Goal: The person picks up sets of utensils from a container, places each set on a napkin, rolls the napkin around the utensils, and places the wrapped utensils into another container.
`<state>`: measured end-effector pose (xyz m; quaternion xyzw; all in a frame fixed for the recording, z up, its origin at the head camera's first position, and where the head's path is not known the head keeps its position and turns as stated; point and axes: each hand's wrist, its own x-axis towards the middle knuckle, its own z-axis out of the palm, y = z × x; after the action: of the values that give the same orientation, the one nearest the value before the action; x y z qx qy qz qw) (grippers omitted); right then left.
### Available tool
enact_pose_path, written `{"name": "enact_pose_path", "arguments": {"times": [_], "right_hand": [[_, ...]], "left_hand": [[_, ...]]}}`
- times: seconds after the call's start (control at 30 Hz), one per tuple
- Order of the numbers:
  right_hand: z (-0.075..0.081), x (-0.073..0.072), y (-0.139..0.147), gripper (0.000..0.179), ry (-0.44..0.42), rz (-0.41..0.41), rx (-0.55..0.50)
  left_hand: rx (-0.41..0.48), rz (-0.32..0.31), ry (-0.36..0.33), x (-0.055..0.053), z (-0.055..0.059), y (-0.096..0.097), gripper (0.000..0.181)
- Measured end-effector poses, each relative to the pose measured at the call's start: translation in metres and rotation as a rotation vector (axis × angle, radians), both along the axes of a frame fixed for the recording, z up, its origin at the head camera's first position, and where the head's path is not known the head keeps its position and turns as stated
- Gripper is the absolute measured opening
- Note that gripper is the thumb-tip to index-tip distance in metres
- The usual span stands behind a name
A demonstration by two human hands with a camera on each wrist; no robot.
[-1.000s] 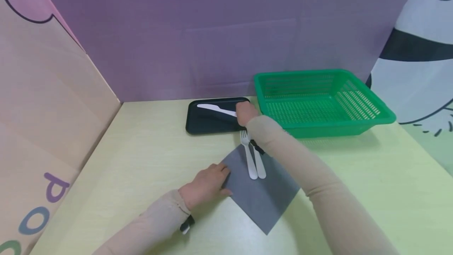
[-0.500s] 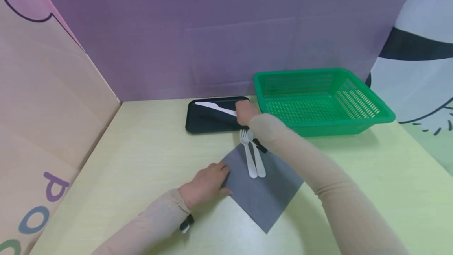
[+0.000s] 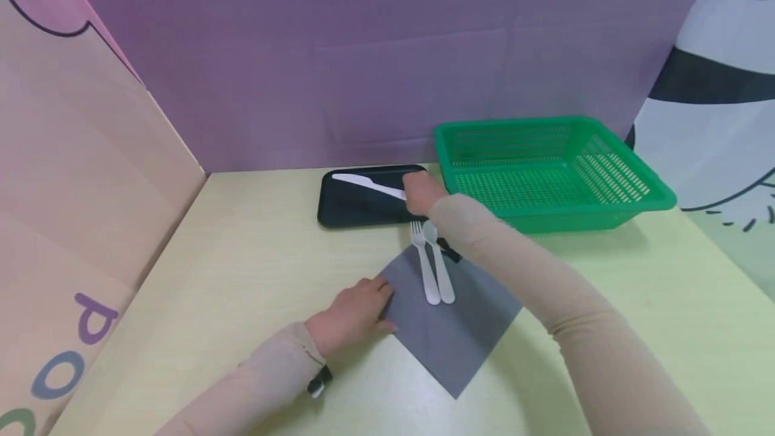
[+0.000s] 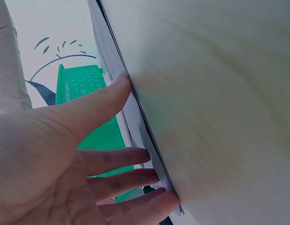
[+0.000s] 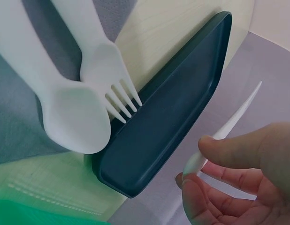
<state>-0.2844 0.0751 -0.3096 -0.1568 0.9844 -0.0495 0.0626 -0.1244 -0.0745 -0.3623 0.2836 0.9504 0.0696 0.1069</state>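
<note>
Between thumb and fingers of my right hand point(image 3: 422, 192) is a white plastic knife point(image 3: 371, 184), pinched by its handle. Its blade points left above the black tray point(image 3: 339, 210); the right wrist view shows the knife point(image 5: 229, 123) raised off the tray. My left hand point(image 3: 351, 316) rests at the left edge of a grey napkin point(image 3: 454, 348), its fingers fairly straight and touching that edge. On the napkin a white fork point(image 3: 426, 274) and a white spoon point(image 3: 445, 274) lie side by side, heads reaching past its far corner toward the tray.
A green perforated basket point(image 3: 545, 217) stands at the back right, close to the tray. Behind the pale table point(image 3: 254, 254) rises a purple backdrop point(image 3: 315, 73). A printed panel point(image 3: 79, 187) borders the left side.
The right forearm has shifted slightly right, and the knife's tip has edged a little up and left. More of the spoon's head shows now. The left hand stays in place.
</note>
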Motion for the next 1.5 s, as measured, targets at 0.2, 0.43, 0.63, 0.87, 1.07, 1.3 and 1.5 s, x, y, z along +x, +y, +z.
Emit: {"name": "enact_pose_path", "arguments": {"times": [0.2,0.43,0.63,0.87,1.07,1.3,1.5], "right_hand": [[0.004,0.001,0.003,0.025,-0.043,-0.049,-0.020],[0.006,0.001,0.007,0.024,-0.041,-0.053,-0.021],[0.009,0.002,0.010,0.024,-0.043,-0.042,-0.036],[0.015,0.007,0.010,0.025,-0.051,-0.041,-0.034],[0.019,0.013,0.012,0.023,-0.070,-0.038,-0.052],[0.022,0.017,0.014,0.022,-0.092,-0.036,-0.080],[0.020,0.017,0.015,0.026,-0.117,-0.052,-0.087]], "left_hand": [[0.018,-0.001,0.008,0.001,0.000,0.000,0.059],[0.019,0.005,-0.002,0.002,0.001,0.000,0.060],[0.020,0.006,-0.001,0.002,0.000,0.000,0.060],[0.017,0.005,0.008,0.001,-0.001,0.000,0.060],[0.021,-0.001,0.012,0.001,-0.001,-0.001,0.060],[0.018,-0.003,0.011,0.001,0.000,0.000,0.059],[0.015,0.006,-0.005,0.001,0.000,0.000,0.060]]}}
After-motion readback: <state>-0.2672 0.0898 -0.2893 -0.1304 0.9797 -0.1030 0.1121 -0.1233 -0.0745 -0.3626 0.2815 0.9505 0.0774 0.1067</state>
